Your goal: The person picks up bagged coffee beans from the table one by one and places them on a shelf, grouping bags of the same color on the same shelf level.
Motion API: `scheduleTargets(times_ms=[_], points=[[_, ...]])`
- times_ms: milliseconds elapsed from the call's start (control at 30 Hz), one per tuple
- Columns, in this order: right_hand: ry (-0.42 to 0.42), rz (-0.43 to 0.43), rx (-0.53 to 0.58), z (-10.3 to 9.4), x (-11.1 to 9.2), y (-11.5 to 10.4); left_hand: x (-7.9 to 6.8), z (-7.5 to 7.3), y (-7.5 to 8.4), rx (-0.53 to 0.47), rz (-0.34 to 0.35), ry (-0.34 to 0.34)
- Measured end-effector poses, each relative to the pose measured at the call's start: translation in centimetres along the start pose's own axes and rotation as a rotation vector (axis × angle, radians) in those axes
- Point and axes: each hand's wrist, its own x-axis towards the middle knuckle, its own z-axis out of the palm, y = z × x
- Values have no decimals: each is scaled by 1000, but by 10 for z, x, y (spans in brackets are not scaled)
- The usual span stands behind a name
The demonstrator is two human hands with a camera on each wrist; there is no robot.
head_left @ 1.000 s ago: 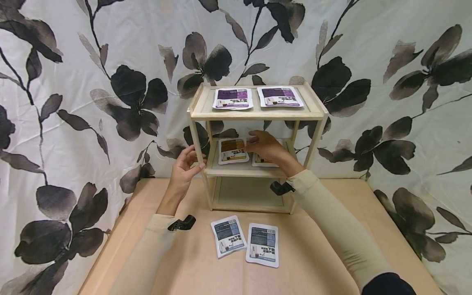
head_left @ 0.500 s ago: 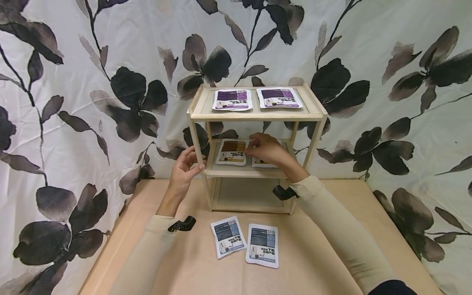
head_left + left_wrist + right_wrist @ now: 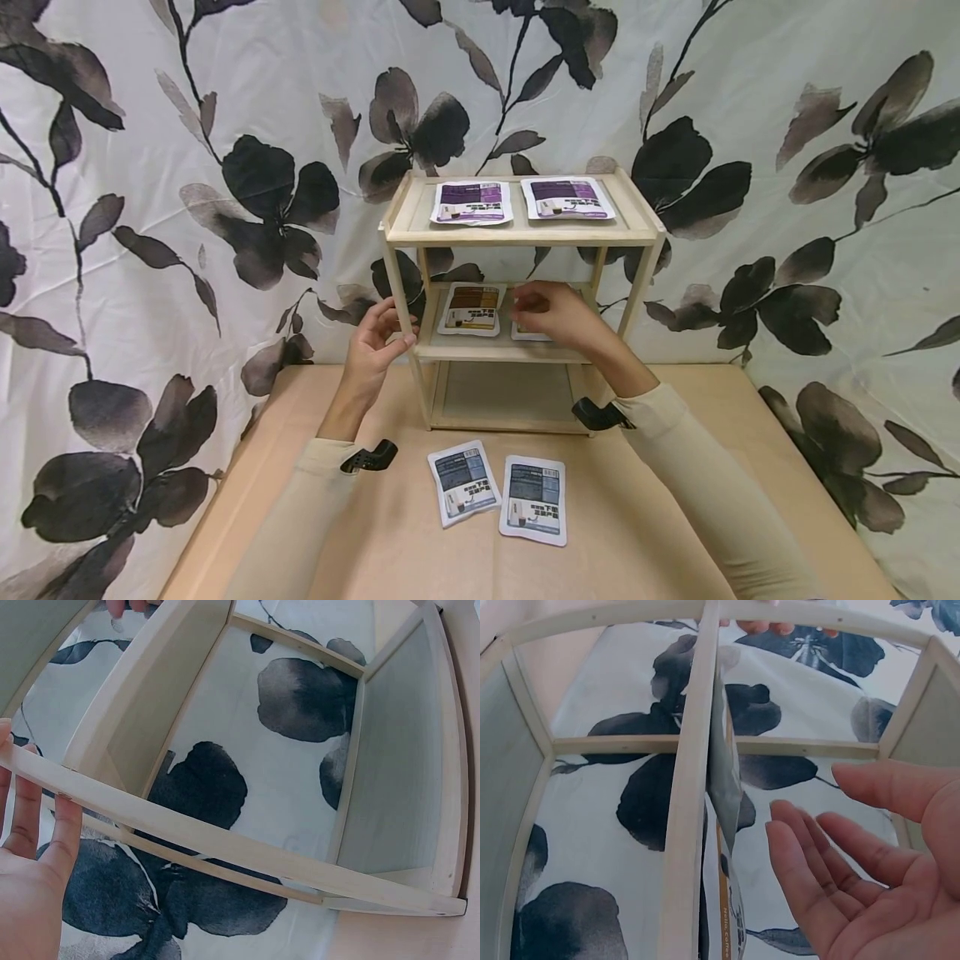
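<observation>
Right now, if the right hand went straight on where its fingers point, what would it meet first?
Probably the left brown packet on the middle shelf, though the right hand could pass above it; depth is unclear.

Head view bright, soft shadows on table [image 3: 615,517]; wrist views dimmer, bluish.

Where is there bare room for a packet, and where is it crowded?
Bare: the bottom shelf, where it shows, under the middle shelf; the table, in front of the blue packets, between the sleeves. Crowded: the middle shelf, with two brown packets, one partly hidden by the right hand; the top shelf, whose purple packets leave a narrow gap between.
</observation>
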Motion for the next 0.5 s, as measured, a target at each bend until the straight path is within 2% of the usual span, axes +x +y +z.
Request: scheduleTargets(times_ms=[133, 267, 500], points=[[-31, -31, 45, 1, -7, 1, 1, -1, 0, 8, 2, 3], [-96, -35, 108, 4, -14, 0, 1, -2, -1, 17, -3, 5], [-205, -81, 150, 10, -27, 5, 0, 0, 0, 13, -7, 4]])
